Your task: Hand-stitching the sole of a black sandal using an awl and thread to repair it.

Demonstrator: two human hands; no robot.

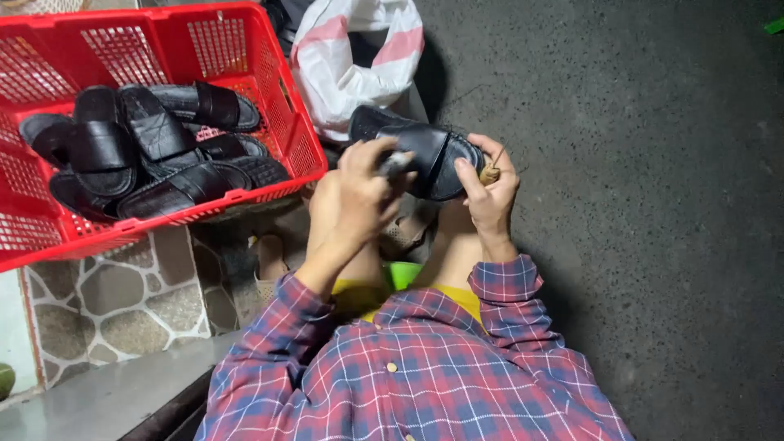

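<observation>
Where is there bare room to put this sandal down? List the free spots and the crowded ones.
Free: the dark pavement right of the right hand, and the grey ledge below the stone-pattern tiles. Crowded: the red basket is piled with black sandals, and the white-and-pink bag fills the gap behind the held sandal. The left hand grips it too.

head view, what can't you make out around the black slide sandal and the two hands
- Small tool in the left hand: blurred in the head view, kind unclear.
- Brownish thing by the right hand: mostly hidden by its fingers.
- Black slide sandal: sole faces away, near end covered by both hands.
- Red plastic crate of black sandals: cut off by the left edge.
- White-and-pink plastic bag: contents hidden, top cropped.
</observation>
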